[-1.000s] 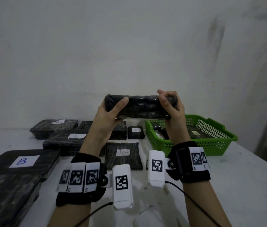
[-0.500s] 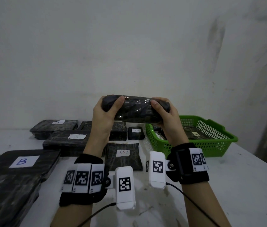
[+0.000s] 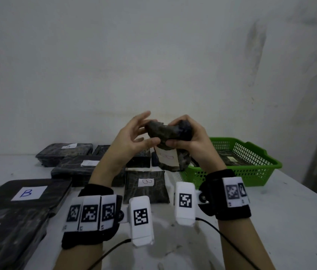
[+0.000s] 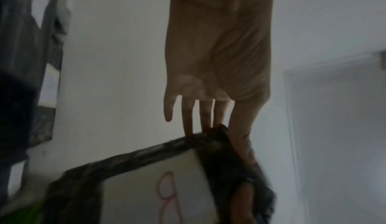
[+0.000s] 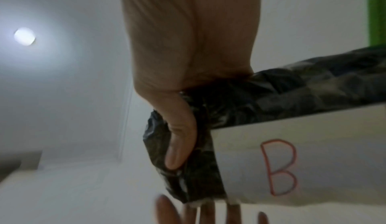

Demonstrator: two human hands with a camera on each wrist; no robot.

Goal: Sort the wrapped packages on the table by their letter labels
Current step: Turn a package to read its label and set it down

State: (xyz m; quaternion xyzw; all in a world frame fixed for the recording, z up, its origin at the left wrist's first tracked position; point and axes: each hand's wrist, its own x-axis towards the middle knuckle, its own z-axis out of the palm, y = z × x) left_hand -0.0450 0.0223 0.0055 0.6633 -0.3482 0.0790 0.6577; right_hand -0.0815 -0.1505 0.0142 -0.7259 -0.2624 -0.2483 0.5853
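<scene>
A black wrapped package (image 3: 168, 131) hangs in the air over the table's far middle. Its white label (image 3: 167, 157) with a red B faces me. My right hand (image 3: 190, 137) grips the package's top end, thumb (image 5: 179, 145) curled over the wrap (image 5: 292, 88) beside the label (image 5: 292, 161). My left hand (image 3: 134, 133) has straight, spread fingers. Its fingertips touch the package's corner (image 4: 219, 153) above the label (image 4: 156, 186), and the thumb lies along its side.
A green basket (image 3: 260, 172) with more wrapped packages stands at the right. On the table (image 3: 270, 221) lie a small B package (image 3: 146, 188), a large B package (image 3: 23, 193) at the left, and other labelled packages (image 3: 64, 152) at the back by the wall.
The package came down a little and turned from lying crosswise to hanging with its B label toward me. My left hand let go its grip and straightened its fingers.
</scene>
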